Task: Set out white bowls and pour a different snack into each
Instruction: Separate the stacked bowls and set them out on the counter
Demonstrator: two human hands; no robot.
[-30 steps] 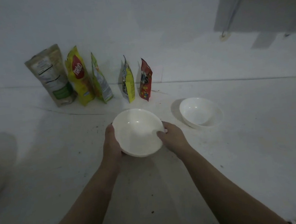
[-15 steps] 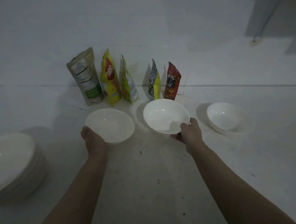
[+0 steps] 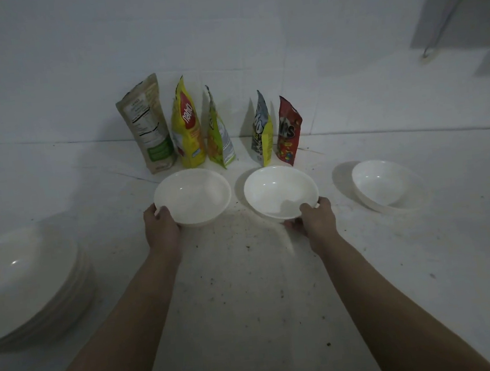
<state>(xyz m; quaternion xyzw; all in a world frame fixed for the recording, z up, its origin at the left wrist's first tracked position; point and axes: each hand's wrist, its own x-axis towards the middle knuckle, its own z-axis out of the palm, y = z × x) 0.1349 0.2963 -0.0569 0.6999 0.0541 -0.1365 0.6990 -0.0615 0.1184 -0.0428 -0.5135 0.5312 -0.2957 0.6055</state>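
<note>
a: what's in your hands?

b: two round, smooth white bowls, glazed ceramic or melamine by the look of them. my left hand holds the left white bowl at its near-left rim, thumb over the lip and fingers curled under. my right hand holds the middle white bowl at its near-right rim the same way.

a: are they down on the tabletop?

b: i can't tell for sure. both are low and about level, just in front of the five upright snack bags; each may be resting or a hair above.

a: how do they handle?

b: stiff, probably light enough for one hand each, but slick and breakable, i'd judge. the rim is the sensible place to pinch, since the wall curves away and offers nothing else. each bowl sits out ahead of my grip, so its weight hangs off the fingers.

a: and the rest?

b: a third white bowl sits alone to the right, untouched. the tan pouch with the green label, yellow bag with the red logo, green-and-yellow bag, grey-and-yellow bag and red candy bag lean at the wall. a stack of large white dishes lies far left. all three bowls are empty.
</note>
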